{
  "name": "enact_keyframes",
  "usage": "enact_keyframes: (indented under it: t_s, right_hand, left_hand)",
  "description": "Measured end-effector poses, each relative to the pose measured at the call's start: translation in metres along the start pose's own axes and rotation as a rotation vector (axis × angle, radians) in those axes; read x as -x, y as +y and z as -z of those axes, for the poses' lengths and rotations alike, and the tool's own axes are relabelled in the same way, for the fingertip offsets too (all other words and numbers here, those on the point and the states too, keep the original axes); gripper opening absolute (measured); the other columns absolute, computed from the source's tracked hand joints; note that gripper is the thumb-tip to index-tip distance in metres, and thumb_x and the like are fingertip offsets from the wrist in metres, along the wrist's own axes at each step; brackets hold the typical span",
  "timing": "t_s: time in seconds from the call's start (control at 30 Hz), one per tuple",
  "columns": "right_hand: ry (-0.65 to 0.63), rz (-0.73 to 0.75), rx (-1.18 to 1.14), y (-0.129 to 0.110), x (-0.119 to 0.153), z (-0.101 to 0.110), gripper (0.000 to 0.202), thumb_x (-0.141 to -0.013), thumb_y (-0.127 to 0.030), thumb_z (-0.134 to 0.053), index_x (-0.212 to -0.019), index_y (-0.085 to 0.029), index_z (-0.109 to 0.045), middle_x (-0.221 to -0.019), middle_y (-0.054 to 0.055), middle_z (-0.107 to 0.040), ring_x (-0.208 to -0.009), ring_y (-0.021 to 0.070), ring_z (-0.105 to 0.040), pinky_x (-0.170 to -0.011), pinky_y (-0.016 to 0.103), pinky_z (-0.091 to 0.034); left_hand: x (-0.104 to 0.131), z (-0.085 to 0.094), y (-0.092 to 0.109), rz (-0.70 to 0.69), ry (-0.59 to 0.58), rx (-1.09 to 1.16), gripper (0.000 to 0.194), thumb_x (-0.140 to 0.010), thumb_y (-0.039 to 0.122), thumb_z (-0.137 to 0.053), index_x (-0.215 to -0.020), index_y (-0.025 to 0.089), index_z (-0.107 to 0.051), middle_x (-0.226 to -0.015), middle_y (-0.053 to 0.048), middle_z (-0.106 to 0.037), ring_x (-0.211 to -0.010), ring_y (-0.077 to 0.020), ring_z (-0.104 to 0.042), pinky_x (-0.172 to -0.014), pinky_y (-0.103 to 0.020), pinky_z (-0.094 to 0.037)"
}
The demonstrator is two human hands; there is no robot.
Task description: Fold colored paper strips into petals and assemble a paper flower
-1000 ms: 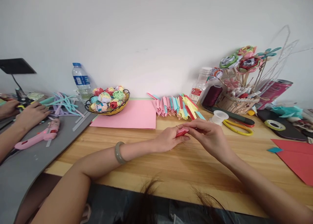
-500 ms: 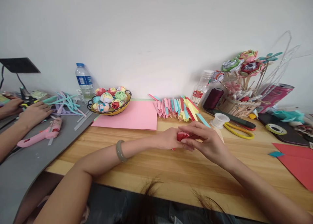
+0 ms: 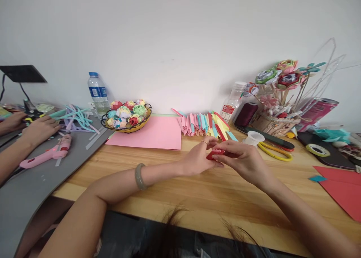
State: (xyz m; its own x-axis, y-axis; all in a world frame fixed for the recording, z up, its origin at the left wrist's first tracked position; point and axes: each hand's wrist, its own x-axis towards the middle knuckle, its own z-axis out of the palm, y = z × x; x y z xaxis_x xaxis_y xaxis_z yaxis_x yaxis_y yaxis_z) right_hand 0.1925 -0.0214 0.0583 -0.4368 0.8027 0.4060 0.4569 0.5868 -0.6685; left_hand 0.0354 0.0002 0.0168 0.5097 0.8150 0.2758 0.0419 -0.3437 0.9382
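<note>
A small piece of folded red paper [image 3: 214, 153] is held between my two hands above the wooden table. My left hand [image 3: 197, 158], its wrist wearing a grey-green bangle [image 3: 140, 176], closes around the paper's left side. With thumb and fingers, my right hand [image 3: 239, 158] pinches its right end. My fingers cover part of the paper, so its full shape is hidden. Just beyond my hands stands a row of folded paper strips [image 3: 197, 123] in pink, blue, yellow and red. Pink paper sheets [image 3: 152, 136] lie to the left of that row.
A basket of paper flowers [image 3: 126, 128] and a water bottle [image 3: 97, 94] stand back left. At right are a white spool [image 3: 254, 138], yellow-handled scissors [image 3: 275, 152], tape [image 3: 317, 150] and red paper [image 3: 342, 188]. A co-worker's hands [image 3: 42, 129] are far left, near a pink glue gun [image 3: 53, 151].
The red paper has turned and shows more of its length. My left fingers have lifted and shifted, and my right hand has moved slightly, still pinching the paper.
</note>
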Motion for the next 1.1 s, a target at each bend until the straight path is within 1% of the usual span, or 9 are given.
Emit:
enact_keyframes:
  t_s: [0.2,0.33,0.43,0.57,0.7,0.83,0.97,1.0,1.1]
  right_hand:
    - [-0.001,0.036,-0.080,0.004,0.000,-0.013,0.016,-0.077,-0.030,-0.060,-0.088,-0.022,-0.069,-0.094,0.005,-0.067,-0.087,0.0192,-0.061,-0.074,0.032,-0.052]
    - [0.062,0.110,0.061,0.000,0.005,-0.018,0.032,-0.081,-0.026,-0.057,-0.113,-0.024,-0.058,-0.105,0.006,-0.064,-0.094,0.0199,-0.059,-0.080,0.037,-0.050]
    - [0.041,0.200,0.152,-0.003,0.006,-0.018,0.034,-0.083,-0.024,-0.054,-0.117,-0.025,-0.055,-0.102,0.008,-0.062,-0.091,0.0194,-0.059,-0.078,0.037,-0.051]
    - [0.038,0.270,0.261,-0.008,0.005,-0.009,0.040,-0.081,-0.028,-0.057,-0.120,-0.027,-0.052,-0.110,0.009,-0.056,-0.103,0.0234,-0.053,-0.084,0.042,-0.048]
    - [0.231,0.298,0.274,-0.015,0.009,0.005,0.057,-0.082,-0.029,-0.054,-0.135,-0.028,-0.031,-0.128,0.009,-0.048,-0.118,0.0259,-0.044,-0.096,0.048,-0.038]
    - [0.040,0.310,0.256,-0.022,0.015,0.018,0.037,-0.087,-0.022,-0.045,-0.123,-0.033,-0.047,-0.105,0.001,-0.066,-0.100,0.0203,-0.059,-0.089,0.039,-0.047]
    - [0.373,0.181,0.119,-0.027,0.011,0.025,0.038,-0.089,-0.025,-0.040,-0.126,-0.034,-0.042,-0.108,0.002,-0.065,-0.106,0.0231,-0.056,-0.091,0.042,-0.045]
    - [0.367,0.192,0.118,-0.027,0.010,0.025,0.037,-0.089,-0.025,-0.040,-0.125,-0.034,-0.043,-0.113,0.002,-0.062,-0.108,0.0235,-0.055,-0.091,0.042,-0.045]
    - [0.018,0.260,0.227,-0.024,0.007,0.023,0.030,-0.089,-0.023,-0.041,-0.115,-0.032,-0.052,-0.106,0.001,-0.065,-0.093,0.0203,-0.063,-0.075,0.033,-0.053]
  left_hand:
    - [0.000,-0.009,0.000,-0.058,-0.018,0.146,0.054,-0.064,0.013,-0.070,-0.112,0.015,-0.046,-0.118,-0.011,-0.052,-0.109,-0.0209,-0.050,-0.092,-0.033,-0.040]
    - [-0.001,-0.008,0.000,-0.055,-0.019,0.120,0.023,-0.070,0.016,-0.063,-0.091,0.013,-0.054,-0.091,-0.006,-0.059,-0.086,-0.0162,-0.057,-0.076,-0.029,-0.046]
    - [0.000,-0.005,-0.003,-0.057,-0.083,0.067,0.008,-0.073,0.018,-0.059,-0.079,0.013,-0.055,-0.075,-0.002,-0.058,-0.071,-0.0136,-0.055,-0.065,-0.026,-0.045]
    - [0.001,-0.002,-0.003,-0.008,-0.170,0.109,0.017,-0.076,0.028,-0.057,-0.069,0.013,-0.055,-0.065,-0.001,-0.056,-0.061,-0.0110,-0.051,-0.059,-0.025,-0.042]
    - [0.000,-0.002,-0.001,0.132,-0.162,0.223,0.027,-0.068,0.039,-0.065,-0.065,0.013,-0.056,-0.053,0.003,-0.051,-0.051,-0.0083,-0.048,-0.054,-0.024,-0.040]
    - [-0.001,-0.005,-0.001,0.174,-0.159,0.298,0.029,-0.061,0.039,-0.070,-0.066,0.012,-0.059,-0.057,0.003,-0.054,-0.052,-0.0078,-0.048,-0.055,-0.024,-0.040]
    - [-0.001,-0.005,-0.003,0.213,-0.163,0.371,0.029,-0.058,0.036,-0.073,-0.065,0.012,-0.058,-0.060,0.004,-0.055,-0.052,-0.0065,-0.048,-0.055,-0.023,-0.040]
    - [-0.001,-0.005,-0.003,0.210,-0.164,0.368,0.029,-0.059,0.035,-0.072,-0.065,0.011,-0.058,-0.059,0.004,-0.054,-0.052,-0.0065,-0.048,-0.055,-0.022,-0.040]
    - [-0.002,-0.004,-0.004,0.188,-0.156,0.318,0.029,-0.062,0.037,-0.070,-0.067,0.011,-0.059,-0.056,0.003,-0.054,-0.051,-0.0068,-0.049,-0.054,-0.023,-0.040]
